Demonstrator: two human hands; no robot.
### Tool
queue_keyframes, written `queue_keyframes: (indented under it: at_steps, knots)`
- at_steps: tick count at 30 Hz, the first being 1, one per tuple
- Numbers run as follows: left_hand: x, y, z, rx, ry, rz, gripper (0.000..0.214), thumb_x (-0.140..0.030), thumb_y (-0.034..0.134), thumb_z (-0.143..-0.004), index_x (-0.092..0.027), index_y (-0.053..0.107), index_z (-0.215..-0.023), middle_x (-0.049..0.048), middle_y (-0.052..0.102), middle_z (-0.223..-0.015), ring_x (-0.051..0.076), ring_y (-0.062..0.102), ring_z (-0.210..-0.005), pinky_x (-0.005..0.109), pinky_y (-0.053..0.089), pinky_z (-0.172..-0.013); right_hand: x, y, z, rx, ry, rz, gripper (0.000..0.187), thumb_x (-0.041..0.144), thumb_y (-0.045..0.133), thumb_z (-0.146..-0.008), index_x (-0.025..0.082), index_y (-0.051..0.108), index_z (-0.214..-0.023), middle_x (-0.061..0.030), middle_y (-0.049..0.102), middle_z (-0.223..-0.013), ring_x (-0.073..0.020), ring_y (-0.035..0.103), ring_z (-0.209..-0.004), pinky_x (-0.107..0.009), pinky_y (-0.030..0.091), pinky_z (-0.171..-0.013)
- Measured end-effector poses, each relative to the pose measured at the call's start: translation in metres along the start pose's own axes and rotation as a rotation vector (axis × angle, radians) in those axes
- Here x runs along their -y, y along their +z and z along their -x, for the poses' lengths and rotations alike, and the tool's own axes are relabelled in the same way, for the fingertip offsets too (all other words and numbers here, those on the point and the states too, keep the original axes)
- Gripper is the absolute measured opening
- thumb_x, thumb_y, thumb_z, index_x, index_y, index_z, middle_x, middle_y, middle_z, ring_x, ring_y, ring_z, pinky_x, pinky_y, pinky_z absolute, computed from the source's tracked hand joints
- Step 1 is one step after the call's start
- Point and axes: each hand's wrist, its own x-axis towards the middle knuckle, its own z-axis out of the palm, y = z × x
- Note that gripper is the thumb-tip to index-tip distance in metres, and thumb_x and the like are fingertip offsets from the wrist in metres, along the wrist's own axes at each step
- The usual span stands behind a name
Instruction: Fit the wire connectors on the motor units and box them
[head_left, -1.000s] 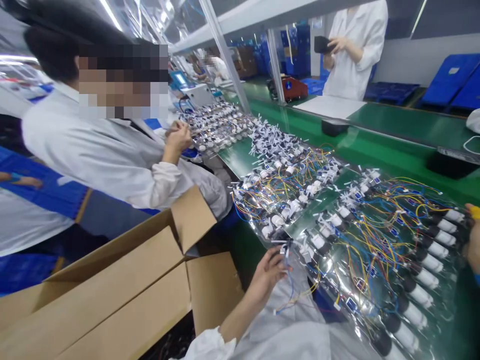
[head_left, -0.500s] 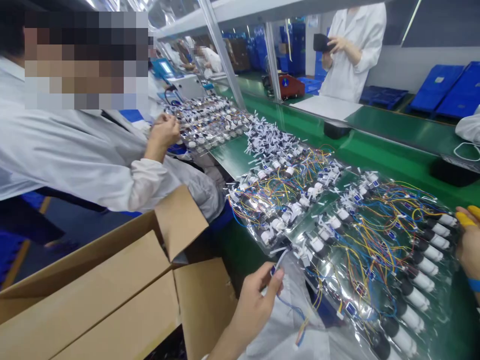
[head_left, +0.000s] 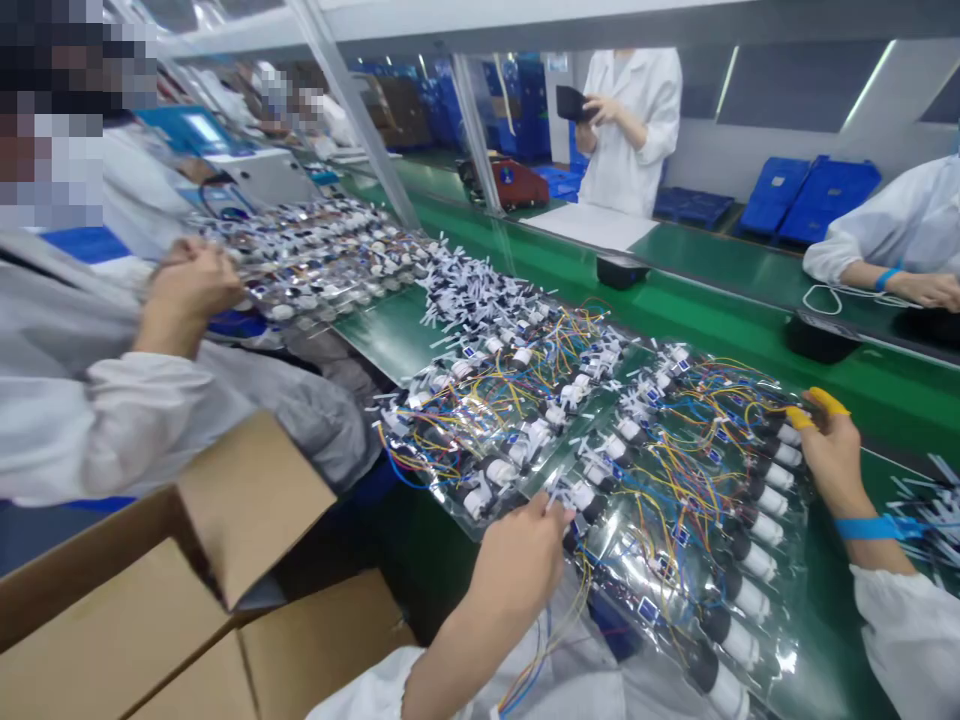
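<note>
My left hand (head_left: 517, 565) is shut on a small wired part at the near edge of a clear plastic sheet (head_left: 660, 600), with thin blue and yellow wires hanging below it. The sheet holds rows of white-and-black cylindrical parts (head_left: 750, 565) with tangled coloured wires (head_left: 697, 470). My right hand (head_left: 832, 465), with a blue wrist strap (head_left: 866, 527), grips a small yellow-handled tool (head_left: 814, 408) above the sheet's far end. The tool's tip is hidden in my fingers.
A green conveyor bench (head_left: 862, 400) runs ahead, with more wired parts (head_left: 315, 265) further along. An open cardboard box (head_left: 195, 570) stands at lower left. A co-worker's clasped hands (head_left: 191, 285) are at left, another co-worker's hand (head_left: 926, 290) at right, and a standing person (head_left: 622, 135) beyond.
The view has turned right, bringing a co-worker's arm in at right. My right hand has moved further over the sheet with the yellow tool, and my left hand has risen towards the sheet's edge.
</note>
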Motion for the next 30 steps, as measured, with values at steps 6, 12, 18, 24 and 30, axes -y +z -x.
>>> queue_keyframes:
  at_steps: [6,12,18,24,30]
  knots:
    - [0.027,0.01,0.007,-0.151,0.063,0.151,0.034,-0.033,0.049,-0.106,-0.019,0.077,-0.092,0.0117,0.078,-0.097,0.029,0.077,-0.09,0.032,0.057,-0.077,0.015,-0.004,0.003,-0.03,-0.183,0.176,0.039,0.035,0.058,-0.091,0.018,0.069,-0.124,-0.0177,0.068,-0.134,-0.0369,0.053,-0.139,-0.059,0.036,-0.121]
    - [0.069,0.026,0.012,-0.199,0.279,0.574,0.029,-0.049,0.066,-0.093,-0.027,0.082,-0.088,0.0075,0.081,-0.087,0.027,0.077,-0.081,0.027,0.059,-0.071,0.011,0.008,0.002,-0.015,-0.24,0.24,0.037,0.027,0.055,-0.088,0.016,0.071,-0.12,-0.0178,0.07,-0.124,-0.0373,0.059,-0.126,-0.058,0.043,-0.115]
    - [0.065,0.031,0.008,-0.053,-0.002,1.026,0.05,-0.063,0.079,-0.077,-0.017,0.084,-0.095,0.0061,0.075,-0.062,0.025,0.072,-0.059,0.03,0.06,-0.058,0.001,0.012,0.003,-0.044,-0.223,0.252,0.042,0.027,0.053,-0.088,0.015,0.067,-0.125,-0.0182,0.068,-0.124,-0.0335,0.065,-0.116,-0.052,0.051,-0.107]
    - [0.043,0.02,-0.001,-0.144,-0.164,1.191,0.06,-0.067,0.089,-0.061,-0.015,0.082,-0.089,0.0089,0.08,-0.075,0.028,0.077,-0.07,0.034,0.064,-0.067,0.0,0.013,0.005,-0.025,-0.245,0.292,0.043,0.028,0.054,-0.088,0.011,0.067,-0.126,-0.0208,0.065,-0.124,-0.035,0.064,-0.117,-0.052,0.052,-0.107]
    - [0.038,0.03,0.002,-0.384,0.018,0.691,0.052,-0.064,0.07,-0.086,-0.019,0.067,-0.06,-0.0017,0.056,-0.051,0.014,0.051,-0.05,0.023,0.043,-0.053,0.008,0.009,0.007,0.007,-0.316,0.395,0.046,0.022,0.052,-0.09,0.01,0.062,-0.134,-0.022,0.062,-0.128,-0.0375,0.058,-0.122,-0.055,0.049,-0.107]
